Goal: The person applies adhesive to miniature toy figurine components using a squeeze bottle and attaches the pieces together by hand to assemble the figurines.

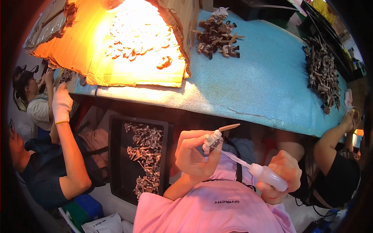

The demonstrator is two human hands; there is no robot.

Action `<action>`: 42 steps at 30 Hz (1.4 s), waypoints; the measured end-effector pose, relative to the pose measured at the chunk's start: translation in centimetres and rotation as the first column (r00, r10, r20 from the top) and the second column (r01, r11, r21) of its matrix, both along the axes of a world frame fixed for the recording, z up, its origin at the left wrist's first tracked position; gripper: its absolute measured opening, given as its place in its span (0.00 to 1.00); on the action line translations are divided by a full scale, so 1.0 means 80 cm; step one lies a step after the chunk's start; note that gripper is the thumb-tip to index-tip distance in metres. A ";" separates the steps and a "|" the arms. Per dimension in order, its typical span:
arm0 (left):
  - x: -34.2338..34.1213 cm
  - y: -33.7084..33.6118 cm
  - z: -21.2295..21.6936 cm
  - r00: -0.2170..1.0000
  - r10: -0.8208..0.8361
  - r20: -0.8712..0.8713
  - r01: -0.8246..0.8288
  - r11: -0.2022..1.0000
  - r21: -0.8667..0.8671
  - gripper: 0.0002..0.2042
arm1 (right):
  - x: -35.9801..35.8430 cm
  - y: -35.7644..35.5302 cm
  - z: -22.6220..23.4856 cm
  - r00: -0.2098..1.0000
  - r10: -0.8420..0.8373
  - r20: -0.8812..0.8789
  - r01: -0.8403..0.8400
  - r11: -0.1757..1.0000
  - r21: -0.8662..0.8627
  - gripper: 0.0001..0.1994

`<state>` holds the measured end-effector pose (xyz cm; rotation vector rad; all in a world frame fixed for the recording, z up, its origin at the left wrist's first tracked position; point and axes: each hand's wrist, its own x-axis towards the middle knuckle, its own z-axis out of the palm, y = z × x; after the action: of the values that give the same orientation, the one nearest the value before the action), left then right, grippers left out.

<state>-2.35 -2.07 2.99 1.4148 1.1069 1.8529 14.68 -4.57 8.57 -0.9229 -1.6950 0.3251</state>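
Blue matting covers the long table (268, 81) across the far side, with a lit cardboard box (97, 58) at far left and heaps of small brown figures (217, 35) farther right, while a black tray (118, 155) of the same parts sits near left. Nearer, the left hand (194, 153) pinches a small pale figure on a stick (215, 138). The right hand (285, 171) is clenched around a white squeeze bottle (268, 176), its thin nozzle touching the figure.
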 end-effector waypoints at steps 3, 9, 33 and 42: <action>0.000 0.000 0.000 1.000 -0.008 0.020 0.008 1.000 -0.004 0.16 | -0.001 0.005 0.001 1.000 0.017 0.019 -0.016 1.000 -0.008 0.23; 0.001 0.001 0.001 0.999 -0.010 0.031 0.010 1.000 0.005 0.17 | 0.005 0.009 0.008 0.999 0.034 0.021 -0.034 0.999 0.023 0.22; 0.000 0.002 -0.003 0.999 0.040 -0.007 -0.040 0.999 0.003 0.16 | 0.005 0.006 -0.008 0.999 -0.039 0.038 0.036 0.998 0.058 0.27; -0.003 0.004 0.001 0.997 -0.036 0.065 0.042 0.995 -0.091 0.13 | 0.002 0.024 -0.004 0.737 -0.255 -0.626 -0.102 0.873 -0.476 0.32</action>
<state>-2.61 -1.76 3.07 1.3077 1.1112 1.7840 14.82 -2.67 8.27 -1.0612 -0.8871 0.9453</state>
